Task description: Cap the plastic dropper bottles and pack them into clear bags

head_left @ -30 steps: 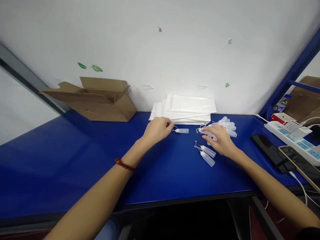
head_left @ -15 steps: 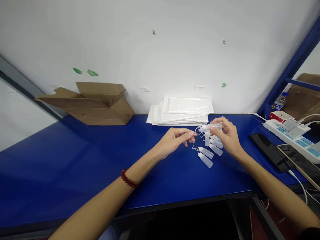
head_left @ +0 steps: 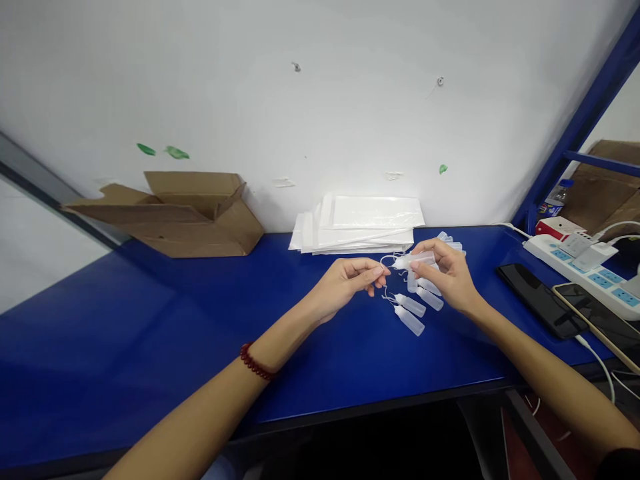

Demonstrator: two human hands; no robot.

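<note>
My right hand (head_left: 447,277) is closed round a small translucent dropper bottle (head_left: 417,259), held level above the blue table (head_left: 150,333) with its tip pointing left. My left hand (head_left: 347,283) pinches the bottle's thin tethered cap (head_left: 384,266) just left of the tip. Several more small bottles (head_left: 413,313) lie on the table under and beside my hands. A further cluster of bottles (head_left: 447,240) lies behind my right hand.
A stack of clear plastic bags (head_left: 360,227) leans at the wall behind my hands. An open cardboard box (head_left: 190,213) stands at the back left. At the right lie two phones (head_left: 545,300), a white power strip (head_left: 585,263) and cables. The table's front edge is near.
Both hands left the table: the right lifted a bottle from the pile, the left came in from the bag stack and closed on the bottle's cap. A single bottle near the bags is gone.
</note>
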